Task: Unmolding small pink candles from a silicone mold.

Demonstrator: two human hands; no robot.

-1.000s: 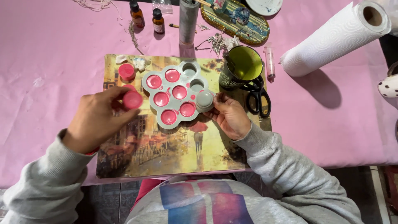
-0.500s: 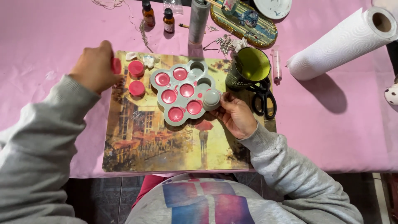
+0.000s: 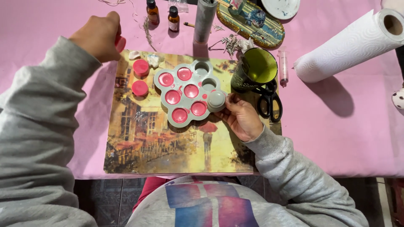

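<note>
A grey silicone mould (image 3: 190,91) with round cavities, several filled with pink material, lies on a painted board (image 3: 168,143). My right hand (image 3: 240,117) pinches the mould's right edge, where one cavity is pushed up into a grey dome. My left hand (image 3: 99,35) is raised over the board's upper left corner, closed around a small pink round piece (image 3: 120,43). Two more pink round pieces (image 3: 140,77) stand on the board just left of the mould.
A green-lined mug (image 3: 254,69) and black scissors (image 3: 269,103) sit right of the mould, a syringe (image 3: 283,67) and a paper towel roll (image 3: 349,46) further right. Two small brown bottles (image 3: 163,16), a grey tube (image 3: 204,21) and a decorated oval tray (image 3: 250,19) stand behind on the pink tablecloth.
My left hand carried a pink piece from beside the mould up and left to the board's far left corner. My right hand stayed on the mould's right edge.
</note>
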